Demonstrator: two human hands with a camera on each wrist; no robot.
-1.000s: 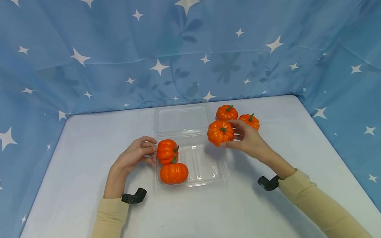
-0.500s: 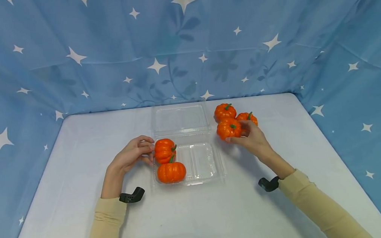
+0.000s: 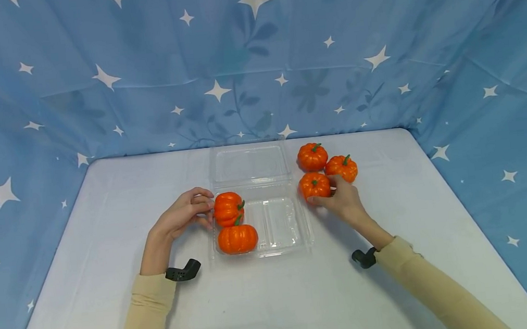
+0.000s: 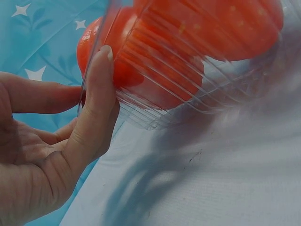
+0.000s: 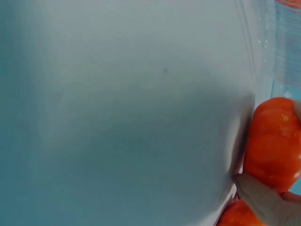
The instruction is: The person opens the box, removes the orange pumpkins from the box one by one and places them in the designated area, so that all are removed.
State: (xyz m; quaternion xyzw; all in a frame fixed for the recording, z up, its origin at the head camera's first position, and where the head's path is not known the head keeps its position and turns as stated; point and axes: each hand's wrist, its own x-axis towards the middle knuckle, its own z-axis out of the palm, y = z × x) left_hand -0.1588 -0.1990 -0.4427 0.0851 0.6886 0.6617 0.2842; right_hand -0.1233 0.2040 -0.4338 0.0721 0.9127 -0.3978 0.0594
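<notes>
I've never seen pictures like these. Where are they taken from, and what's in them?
No machine here, just a person's left hand and right hand. The wide picture comes from a camera worn on the head; the closer ones come from a camera on each wrist. On the white table stands an open clear plastic box with two orange pumpkins inside. Two loose pumpkins lie to its right. The left hand pinches the box's edge, and the right hand grips a fifth pumpkin beside the box.

No readable text, label, brand, number or sign in any view.
</notes>
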